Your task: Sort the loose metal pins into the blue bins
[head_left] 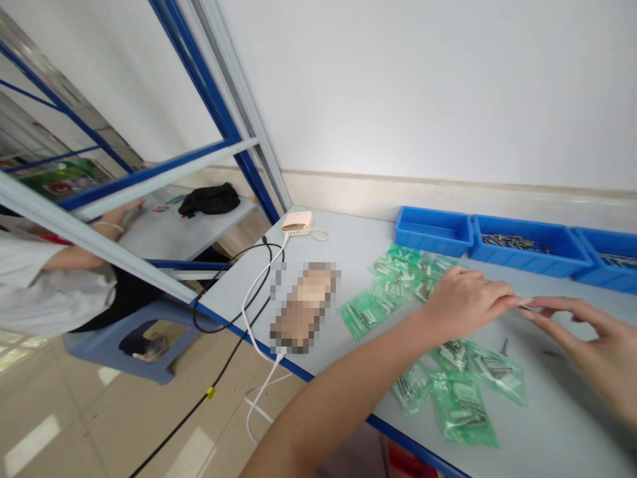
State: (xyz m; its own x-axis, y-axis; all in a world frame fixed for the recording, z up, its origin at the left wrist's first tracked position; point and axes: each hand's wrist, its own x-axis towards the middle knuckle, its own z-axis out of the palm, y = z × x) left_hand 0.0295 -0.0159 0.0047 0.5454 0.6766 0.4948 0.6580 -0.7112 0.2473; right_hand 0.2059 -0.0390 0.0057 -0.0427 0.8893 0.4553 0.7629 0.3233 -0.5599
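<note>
My left hand [462,299] reaches across the table, its fingers closed in a pinch. The fingertips of my right hand [592,338] meet it, thumb and finger pressed together. A small, thin piece seems to sit between the two pinches, too small and blurred to name. Below and beside my left hand lie several green plastic bags [462,408] holding metal screws or pins and pale plugs. A loose screw-like metal piece [504,346] rests on the table under my hands, and another dark metal piece [553,354] is close to my right hand.
Blue bins [432,247] line the wall; two hold small metal parts. A blurred-out phone [307,307] lies left of the bags, cabled toward a cream power bank [297,222]. Cables hang over the table's blue edge. Beyond the frame [199,156], another person's arm [104,232] rests by a table.
</note>
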